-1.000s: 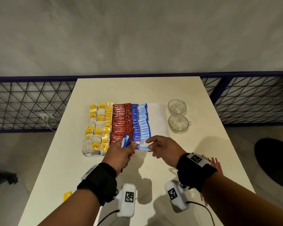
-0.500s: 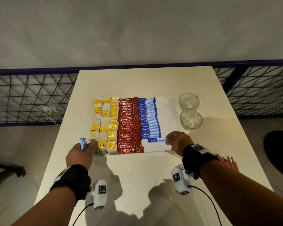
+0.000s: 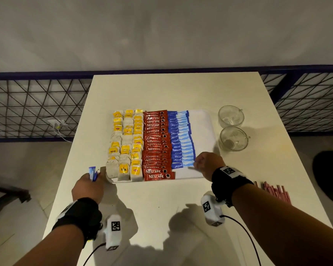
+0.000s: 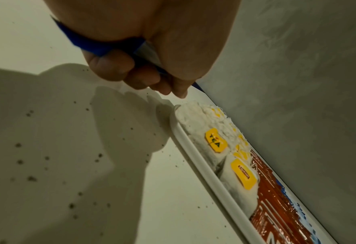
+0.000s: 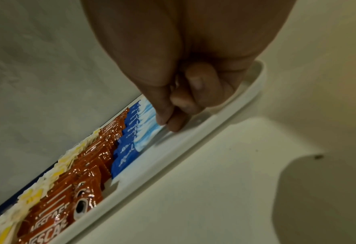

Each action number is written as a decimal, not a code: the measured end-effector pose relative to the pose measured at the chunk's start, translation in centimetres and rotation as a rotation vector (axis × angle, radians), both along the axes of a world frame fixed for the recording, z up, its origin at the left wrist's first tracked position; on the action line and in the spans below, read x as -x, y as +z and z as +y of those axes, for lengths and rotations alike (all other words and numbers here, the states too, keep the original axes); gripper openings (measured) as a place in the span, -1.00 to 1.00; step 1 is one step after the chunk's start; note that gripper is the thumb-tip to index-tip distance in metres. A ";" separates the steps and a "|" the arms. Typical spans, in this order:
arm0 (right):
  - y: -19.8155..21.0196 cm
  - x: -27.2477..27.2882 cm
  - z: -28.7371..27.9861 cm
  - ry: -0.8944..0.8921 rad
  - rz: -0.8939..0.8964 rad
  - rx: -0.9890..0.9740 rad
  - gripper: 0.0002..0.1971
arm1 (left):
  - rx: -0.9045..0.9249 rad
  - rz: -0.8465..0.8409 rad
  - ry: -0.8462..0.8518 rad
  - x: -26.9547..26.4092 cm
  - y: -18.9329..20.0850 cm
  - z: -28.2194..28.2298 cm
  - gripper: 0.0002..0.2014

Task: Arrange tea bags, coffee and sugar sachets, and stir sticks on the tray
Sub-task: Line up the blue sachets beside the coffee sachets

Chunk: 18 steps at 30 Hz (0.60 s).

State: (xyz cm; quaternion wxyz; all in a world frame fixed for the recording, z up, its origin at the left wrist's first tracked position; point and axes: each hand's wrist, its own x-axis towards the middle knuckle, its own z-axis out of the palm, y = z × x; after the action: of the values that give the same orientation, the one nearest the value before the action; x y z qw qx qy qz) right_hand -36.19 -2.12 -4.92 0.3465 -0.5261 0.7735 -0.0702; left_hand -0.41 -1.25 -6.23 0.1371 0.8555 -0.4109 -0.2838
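Right hand [image 3: 208, 165] pinches the pale end of one blue Equal sugar sachet [image 3: 183, 164] at the near end of the sugar column, on the white tray [image 3: 202, 120]. In the right wrist view thumb and fingertips [image 5: 172, 123] are closed on that end, low over the tray floor. Left hand [image 3: 87, 187] sits just off the tray's near-left corner, its grip clenched around a small bundle of spare blue sachets [image 3: 92, 172] that sticks up out of the fist.

On the tray, left to right: tea bags [image 3: 125, 143] with yellow tags, red Nescafe coffee sachets [image 3: 156, 144], blue sugar sachets. The right-hand strip of the tray is bare. Red stir sticks [image 3: 275, 192] lie on the surface near the right forearm, well apart from the tray; that step looks not yet done.

Risks, as judged:
- Sachets overlap like shingles; dragging the pinched one sideways could skew its neighbours or push into the coffee column.
- Releasing it tilted would break the row's line.
- The left bundle is held loosely at one end; a sachet could slip out onto the surface.
- The right forearm passes near the stir sticks and could scatter them.

Surface: cream-white, lightly speckled, strong hand shadows. Two clear glass cups [image 3: 232, 129] stand just beside the tray's right edge. Beyond: dark blue rail with wire mesh, grey wall, tiled floor.
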 end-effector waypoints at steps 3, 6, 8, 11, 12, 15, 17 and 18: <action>0.0 -0.2 -0.3 0.016 0.048 -0.013 -0.91 | 0.000 0.013 0.006 0.0 -0.2 -0.1 -0.61; 0.1 -0.3 -0.5 0.049 0.086 -0.047 -0.80 | 0.010 0.021 -0.003 0.1 -0.2 -0.1 -0.60; 0.2 -0.3 -0.5 0.077 0.119 -0.053 -0.78 | 0.018 0.032 0.001 0.2 -0.1 -0.1 -0.59; 0.1 -0.4 -0.6 0.060 0.129 -0.052 -0.78 | 0.018 0.036 0.005 0.2 -0.1 -0.1 -0.59; 0.0 -0.4 -0.6 0.041 0.127 -0.051 -0.79 | 0.017 0.038 0.005 0.2 -0.1 0.0 -0.59; -0.1 -0.4 -0.6 0.005 0.118 -0.057 -0.76 | 0.018 0.041 0.007 0.2 -0.1 0.0 -0.59; -0.2 -0.4 -0.6 0.011 0.129 -0.068 -0.74 | 0.020 0.036 0.006 0.2 0.0 0.0 -0.59; -0.2 -0.4 -0.6 0.006 0.131 -0.069 -0.74 | 0.021 0.032 0.004 0.2 -0.1 0.0 -0.59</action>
State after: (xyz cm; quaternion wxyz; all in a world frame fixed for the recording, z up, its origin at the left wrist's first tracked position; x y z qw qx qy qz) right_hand -35.76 -2.76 -5.11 0.3131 -0.5195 0.7950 -0.0079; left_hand -0.63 -1.23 -6.29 0.1530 0.8501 -0.4100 -0.2929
